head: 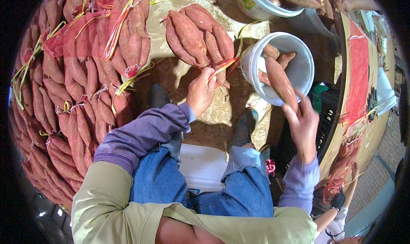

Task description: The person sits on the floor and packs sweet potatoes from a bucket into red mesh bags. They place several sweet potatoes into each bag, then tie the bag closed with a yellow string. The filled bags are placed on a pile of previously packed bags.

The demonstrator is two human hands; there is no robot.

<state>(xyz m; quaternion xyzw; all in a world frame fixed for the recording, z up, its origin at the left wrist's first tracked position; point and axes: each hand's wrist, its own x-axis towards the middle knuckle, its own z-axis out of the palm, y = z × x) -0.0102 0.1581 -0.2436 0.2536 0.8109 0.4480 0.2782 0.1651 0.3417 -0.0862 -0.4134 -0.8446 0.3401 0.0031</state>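
Observation:
My left hand (201,89) grips the gathered red and yellow edge of a red mesh bag. In that bag, sweet potatoes (189,32) lie on the dirty floor just beyond the hand. On the right, my right hand (302,122) holds one end of a long sweet potato (279,80), which slants over the near rim of a whitish plastic bucket (307,61). Inside the bucket are several more sweet potatoes (286,59). Behind the bucket's left side, yellow ties hang near the mesh.
Filled mesh bags of sweet potatoes (77,71) are piled high along the left. A second bucket (253,5) holds more at the top. A black plastic crate (323,112) stands right of the bucket. Beyond it, a co-worker's hands are near a red mesh bag (355,74) on a board.

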